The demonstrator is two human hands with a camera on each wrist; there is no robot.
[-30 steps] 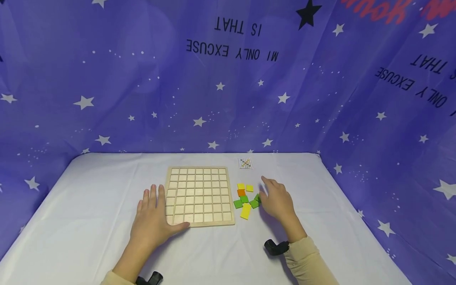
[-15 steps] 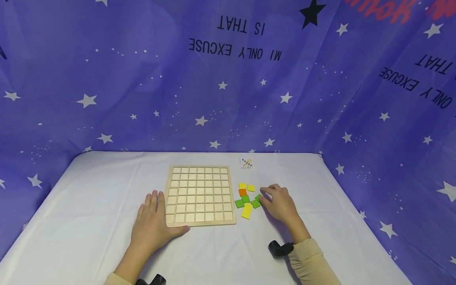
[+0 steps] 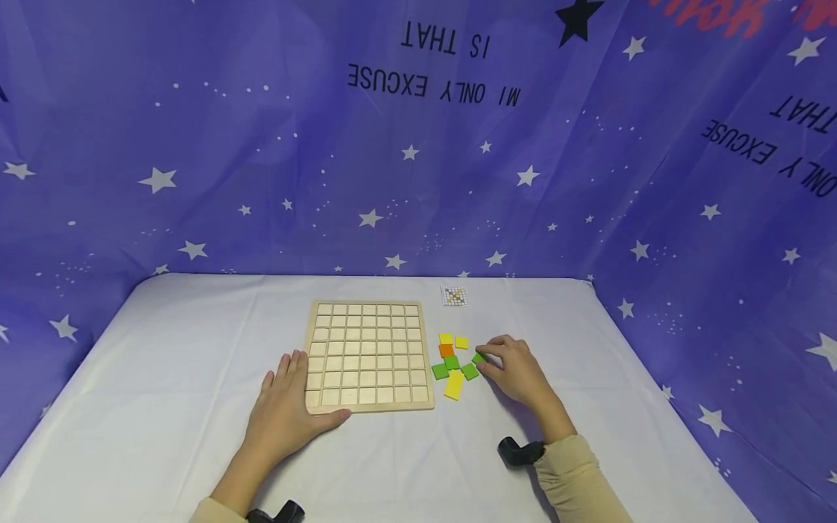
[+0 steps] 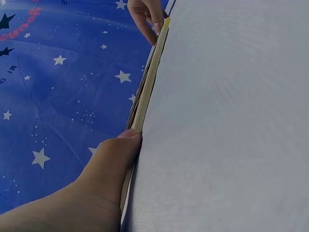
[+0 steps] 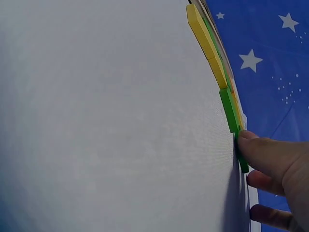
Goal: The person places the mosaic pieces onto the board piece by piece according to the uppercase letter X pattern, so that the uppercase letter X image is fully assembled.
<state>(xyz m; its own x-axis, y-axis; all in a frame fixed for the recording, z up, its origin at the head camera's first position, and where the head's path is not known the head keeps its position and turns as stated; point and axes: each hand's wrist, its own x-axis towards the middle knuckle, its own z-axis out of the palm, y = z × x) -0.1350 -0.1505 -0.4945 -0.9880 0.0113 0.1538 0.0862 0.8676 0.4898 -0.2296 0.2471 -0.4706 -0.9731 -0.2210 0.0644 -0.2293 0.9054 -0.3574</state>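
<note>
A square wooden grid board (image 3: pixel 368 408) lies on the white table. My left hand (image 3: pixel 280 410) rests at its near left corner, fingers straight along the left side and thumb at the front edge; in the left wrist view the thumb (image 4: pixel 118 150) presses against the board's side (image 4: pixel 150 77). Right of the board, my right hand (image 3: pixel 519 370) pinches a green square tile (image 3: pixel 479 358) between thumb and fingers. The right wrist view has the thumb against that green tile (image 5: pixel 243 162), which stands slightly tilted. Another green tile (image 3: pixel 469 372) lies just beside it.
Between board and right hand lie more tiles: green (image 3: pixel 441 372), orange (image 3: pixel 446 351) and yellow (image 3: pixel 454 386). A small printed pattern card (image 3: pixel 454 296) sits farther back. Purple star-printed cloth (image 3: pixel 366 167) hangs behind the table and at the right.
The right hand has lowered to the tiles and brought thumb and fingers together on the rightmost green tile, which has slid slightly right from its neighbour. The left hand stays at the board.
</note>
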